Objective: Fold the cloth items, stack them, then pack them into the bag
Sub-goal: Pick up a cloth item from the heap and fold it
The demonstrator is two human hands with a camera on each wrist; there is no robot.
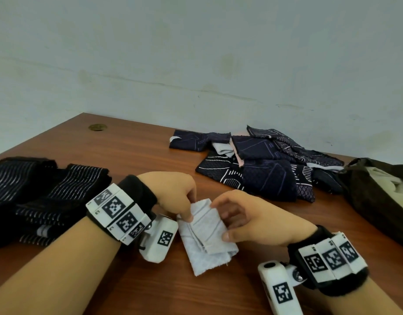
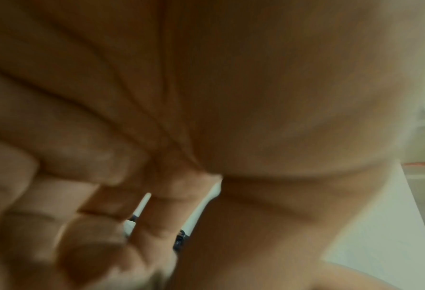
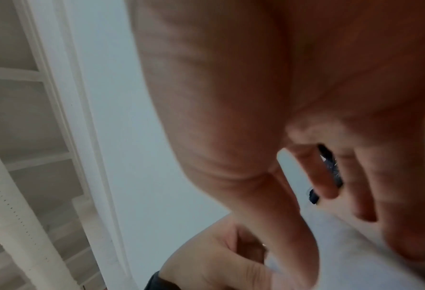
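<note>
The left hand (image 1: 173, 196) pinched the small pale-grey folded cloth (image 1: 207, 235) (holding its crease); the right hand (image 1: 252, 221), thumb pressing, fingers loosely curled, steadied it.

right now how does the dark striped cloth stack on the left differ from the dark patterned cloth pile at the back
The dark striped cloth stack bears thin pale wavy stripes; the dark patterned cloth pile shows line-and-grid prints. The stack lies in flat overlapping layers, while the pile is jumbled, with pale pieces poking out. The stack sits left of both hands; the pile sits beyond them. Both rest on the brown wooden table.
</note>
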